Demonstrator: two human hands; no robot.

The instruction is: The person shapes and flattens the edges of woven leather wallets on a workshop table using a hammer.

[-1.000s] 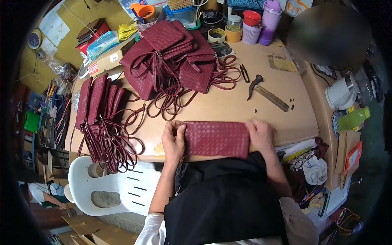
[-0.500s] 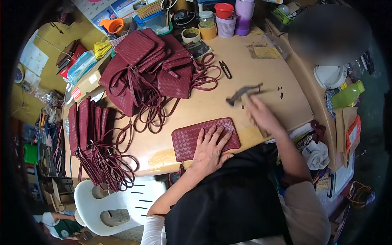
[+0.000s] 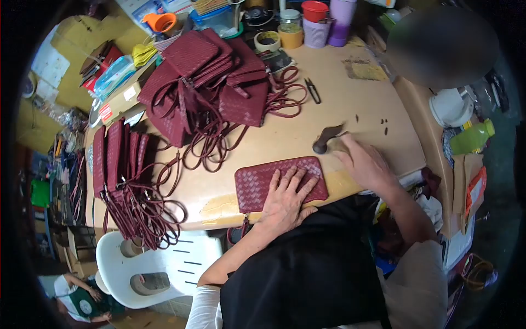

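Note:
A burgundy woven wristlet pouch [image 3: 253,189] lies flat near the front edge of the table. On top of it rests my left hand [image 3: 287,194], palm down with fingers spread, pressing lightly on its right half. My right hand [image 3: 366,164] is closed around a hammer, whose dark metal head [image 3: 329,137] is held beyond the pouch's upper right corner. The hammer's handle is mostly hidden by the fingers. A short strap [image 3: 239,233] hangs from the pouch over the table edge.
Burgundy pouches with straps are piled [image 3: 189,55] at the back left, and several more stand in a row [image 3: 118,156]. Thread snips [image 3: 313,91] and small dark pieces [image 3: 385,130] lie on the table. A white chair [image 3: 208,257] stands in front. Another person [image 3: 82,296] is at lower left.
My right hand has moved slightly right and down with the hammer, whose head has turned. My left hand stays on the pouch. The whole view has shifted a little.

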